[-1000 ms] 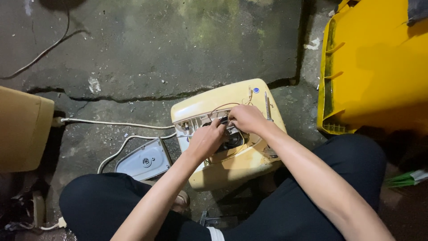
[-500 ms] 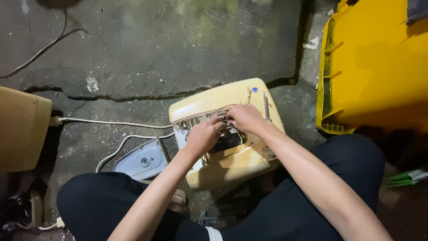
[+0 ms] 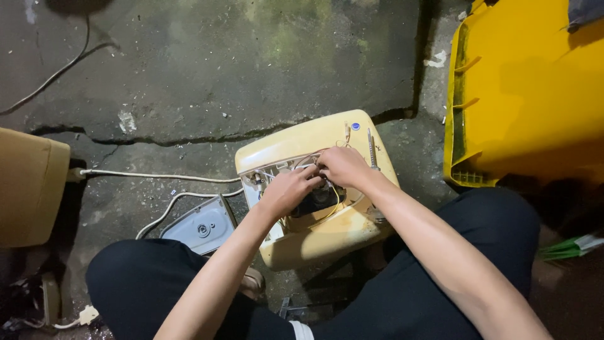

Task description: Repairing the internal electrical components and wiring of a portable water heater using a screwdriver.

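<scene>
On the floor, between the knees: cream housing point(image 3: 327, 135), lying tilted, its opened side up, showing wires and a dark part inside.
Left hand point(image 3: 286, 192): over the opening of the housing, fingers bent down into the wiring; whether they pinch a wire cannot be told.
Right hand point(image 3: 343, 167): just beside the left hand, above the same opening, fingers point(image 3: 324, 165) curled close at the wires; what they hold, if anything, is hidden.
Thin wires: yellow and white strands point(image 3: 333, 204) loop out of the housing below the hands.
Rod point(image 3: 372, 149): thin metal piece lying on the housing, right of the right hand.
Grey cover point(image 3: 201, 226): flat on the floor, left of the housing, touching its lower left edge or nearly so.
White cable point(image 3: 151, 176): runs left from the housing to a tan box point(image 3: 28, 186).
Yellow bin point(image 3: 535, 94): right of the housing, well apart.
Floor point(image 3: 207, 82): cracked concrete, crack passing behind the housing.
Legs: dark trousers point(image 3: 440, 264) on both sides of the housing.
</scene>
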